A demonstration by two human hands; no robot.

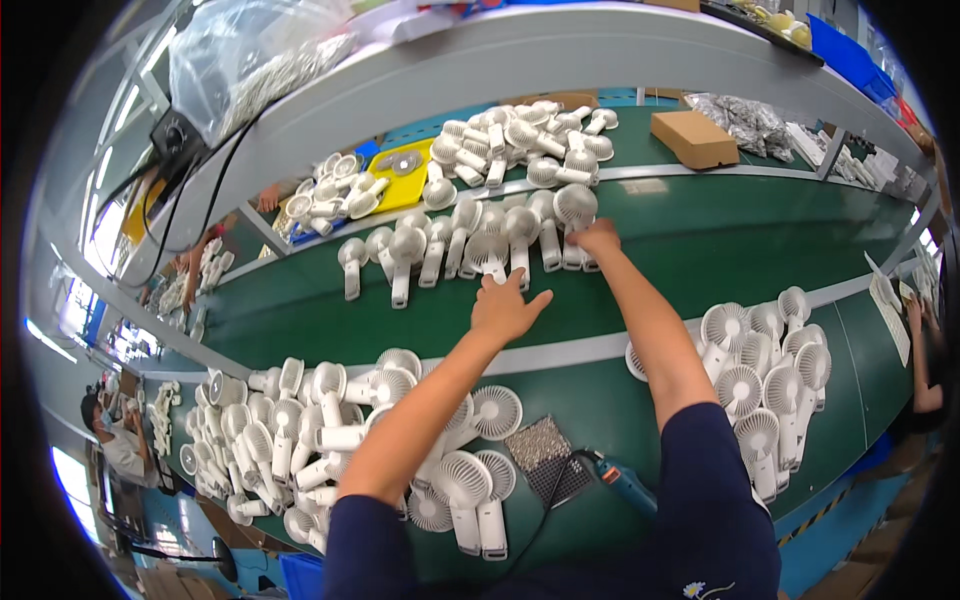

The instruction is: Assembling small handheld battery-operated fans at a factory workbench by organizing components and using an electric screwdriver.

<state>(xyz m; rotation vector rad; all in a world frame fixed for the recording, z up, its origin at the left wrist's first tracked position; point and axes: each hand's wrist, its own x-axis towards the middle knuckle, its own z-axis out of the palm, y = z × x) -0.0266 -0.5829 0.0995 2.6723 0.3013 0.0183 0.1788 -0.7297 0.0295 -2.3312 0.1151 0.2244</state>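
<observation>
Across the green belt, my right hand (597, 238) closes around the handle of a white handheld fan (575, 205) at the right end of a row. Part of that handle is hidden by my fingers. My left hand (505, 306) reaches toward the middle of the row, thumb and fingers spread. Its fingertips are at the handle of another white handheld fan (488, 250); whether they touch it I cannot tell. Several more fans (405, 248) stretch leftward, close together, handles mostly toward me.
Fans are piled on the near table at left (285, 420) and right (757, 390). Between them lie a teal electric screwdriver (625, 484) and a tray of screws (545, 455). Beyond the belt are more fans (510, 135), a yellow tray (405, 178) and a cardboard box (694, 139). A shelf beam (560, 50) crosses above.
</observation>
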